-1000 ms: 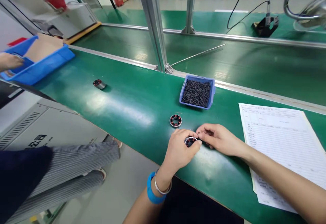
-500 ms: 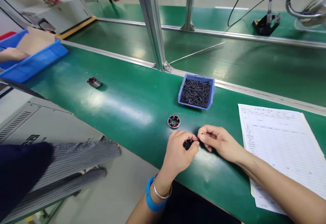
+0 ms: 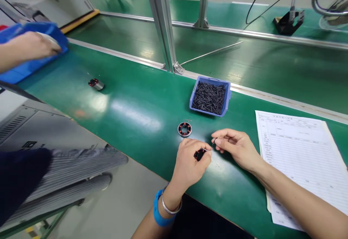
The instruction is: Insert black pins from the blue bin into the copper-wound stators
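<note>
My left hand (image 3: 189, 160) is closed round a motor stator (image 3: 199, 154), whose black top and orange-red windings show between thumb and forefinger. A thin wire seems to run from it along the fingertips. Just to the right, my right hand (image 3: 236, 145) pinches a small dark tube (image 3: 214, 141) between thumb and forefinger, a short gap away from the left fingertips. Another stator (image 3: 185, 134), ring-shaped from above with a silver rim, stands on the green table beyond my left hand. Behind it sits a blue-violet bin (image 3: 227, 103) filled with short black tubes.
Printed sheets (image 3: 295, 148) lie at the right. A third stator (image 3: 97, 84) lies farther left. At far left a co-worker's hand (image 3: 35, 46) holds something pale and blurred over a blue crate (image 3: 61, 37). A metal post (image 3: 163, 25) rises behind the bin.
My right hand has turned slightly, so the dark tube now shows at its fingertips. The co-worker's hand has come up out of the crate with a pale object. The view has shifted a little.
</note>
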{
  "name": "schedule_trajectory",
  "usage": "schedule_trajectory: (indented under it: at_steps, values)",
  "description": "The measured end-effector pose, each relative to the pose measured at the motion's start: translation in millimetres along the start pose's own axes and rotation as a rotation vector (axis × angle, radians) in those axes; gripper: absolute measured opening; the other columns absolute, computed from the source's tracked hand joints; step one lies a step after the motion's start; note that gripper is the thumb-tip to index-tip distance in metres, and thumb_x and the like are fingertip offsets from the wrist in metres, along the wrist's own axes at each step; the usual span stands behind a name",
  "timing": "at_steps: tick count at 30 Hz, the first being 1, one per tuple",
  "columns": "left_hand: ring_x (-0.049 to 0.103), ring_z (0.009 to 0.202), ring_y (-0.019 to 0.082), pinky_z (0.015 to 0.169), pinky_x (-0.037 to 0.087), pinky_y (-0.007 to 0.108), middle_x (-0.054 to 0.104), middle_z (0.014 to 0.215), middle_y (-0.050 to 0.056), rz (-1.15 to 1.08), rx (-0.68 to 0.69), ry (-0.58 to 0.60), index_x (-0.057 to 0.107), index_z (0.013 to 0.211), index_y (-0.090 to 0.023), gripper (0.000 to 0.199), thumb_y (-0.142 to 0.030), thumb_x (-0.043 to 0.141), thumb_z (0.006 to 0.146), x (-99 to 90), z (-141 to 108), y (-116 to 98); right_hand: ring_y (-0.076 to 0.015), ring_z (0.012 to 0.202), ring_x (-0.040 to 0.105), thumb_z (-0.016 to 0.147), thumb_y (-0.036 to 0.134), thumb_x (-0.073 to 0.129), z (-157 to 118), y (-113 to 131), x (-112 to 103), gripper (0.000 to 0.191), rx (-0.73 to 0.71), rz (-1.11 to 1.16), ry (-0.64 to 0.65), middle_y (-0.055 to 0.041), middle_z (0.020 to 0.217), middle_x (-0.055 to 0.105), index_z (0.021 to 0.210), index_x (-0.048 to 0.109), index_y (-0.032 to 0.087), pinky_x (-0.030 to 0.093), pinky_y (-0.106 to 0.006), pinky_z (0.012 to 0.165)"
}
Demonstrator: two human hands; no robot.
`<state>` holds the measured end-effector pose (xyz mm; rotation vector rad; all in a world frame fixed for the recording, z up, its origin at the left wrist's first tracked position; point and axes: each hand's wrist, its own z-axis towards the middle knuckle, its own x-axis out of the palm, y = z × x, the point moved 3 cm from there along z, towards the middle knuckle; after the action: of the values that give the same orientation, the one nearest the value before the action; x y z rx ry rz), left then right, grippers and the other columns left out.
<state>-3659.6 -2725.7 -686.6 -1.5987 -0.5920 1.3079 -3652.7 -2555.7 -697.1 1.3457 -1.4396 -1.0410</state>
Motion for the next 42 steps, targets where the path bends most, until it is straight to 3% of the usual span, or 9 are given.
schedule_trajectory:
  at_steps: [11,19,22,25,28,32,38,40,42]
  values:
    - [0.058,0.089,0.017,0.087,0.044,0.034,0.071,0.085,-0.004,-0.002,-0.027,0.021,0.069,0.084,-0.026,0.012,-0.015,0.064,0.081,0.8,0,0,-0.0109,0.059,0.059,0.075,0.039,0.077,1,-2,0,0.027,-0.018,-0.01,0.058,-0.0038,0.073,0.07,0.092,0.073,0.018,0.049,-0.024,0.056]
    - [0.06,0.097,0.019,0.089,0.047,0.034,0.067,0.102,0.002,-0.109,-0.051,-0.034,0.061,0.101,-0.021,0.029,-0.028,0.075,0.076,-6.3,-7,7,-0.0148,0.065,0.062,0.085,0.035,0.064,-14,19,5,0.033,-0.231,-0.581,0.236,-0.0018,0.083,0.072,0.116,0.066,0.025,0.053,-0.03,0.063]
    - [0.062,0.093,0.018,0.089,0.048,0.033,0.07,0.095,0.001,-0.122,0.024,-0.053,0.066,0.096,-0.022,0.018,-0.024,0.072,0.079,-5.8,-8,4,-0.0209,0.074,0.067,0.085,0.039,0.063,19,52,-8,0.026,-0.392,-0.793,0.135,-0.0042,0.095,0.074,0.107,0.07,0.028,0.053,-0.035,0.066]
    - [0.064,0.091,0.017,0.09,0.049,0.034,0.072,0.093,0.001,-0.126,0.055,-0.137,0.069,0.096,-0.022,0.014,-0.018,0.066,0.083,-4.1,-7,3,-0.0291,0.083,0.066,0.08,0.031,0.065,76,81,-17,0.021,-0.579,-1.018,-0.035,-0.0087,0.093,0.072,0.098,0.072,0.025,0.049,-0.043,0.075]
    - [0.064,0.091,0.017,0.09,0.05,0.034,0.073,0.093,0.001,-0.136,0.054,-0.2,0.07,0.097,-0.023,0.017,-0.015,0.064,0.083,-2.9,-7,7,-0.0328,0.082,0.062,0.071,0.023,0.071,123,85,-15,0.022,-0.644,-1.207,-0.025,-0.0141,0.084,0.068,0.092,0.073,0.019,0.047,-0.044,0.073]
    - [0.063,0.093,0.016,0.084,0.053,0.031,0.07,0.102,0.004,-0.183,0.055,-0.234,0.068,0.104,-0.02,0.023,-0.017,0.063,0.082,-8.4,-12,13,-0.0288,0.071,0.061,0.077,0.027,0.066,139,79,-10,0.015,-0.601,-1.37,-0.028,-0.0119,0.08,0.067,0.088,0.073,0.019,0.045,-0.041,0.064]
    - [0.064,0.093,0.017,0.085,0.054,0.033,0.068,0.105,0.006,-0.165,-0.132,-0.178,0.059,0.117,-0.019,0.038,-0.021,0.067,0.08,-24.6,-24,22,-0.032,0.084,0.064,0.085,0.026,0.058,126,100,-6,0.019,-0.493,-1.341,-0.083,-0.0113,0.087,0.07,0.086,0.076,0.02,0.048,-0.045,0.073]
    - [0.065,0.093,0.017,0.084,0.054,0.033,0.069,0.105,0.006,-0.153,-0.153,-0.127,0.061,0.116,-0.019,0.036,-0.023,0.067,0.081,-24.3,-22,20,-0.0293,0.085,0.064,0.084,0.028,0.06,112,106,-4,0.018,-0.517,-1.213,-0.11,-0.01,0.087,0.07,0.086,0.076,0.02,0.048,-0.043,0.077]
    - [0.064,0.096,0.018,0.085,0.053,0.033,0.069,0.105,0.005,-0.124,-0.129,-0.117,0.065,0.111,-0.021,0.03,-0.024,0.067,0.082,-21.4,-17,15,-0.024,0.078,0.064,0.083,0.035,0.063,92,102,0,0.02,-0.47,-0.981,-0.017,-0.0066,0.083,0.07,0.087,0.075,0.021,0.049,-0.038,0.073]
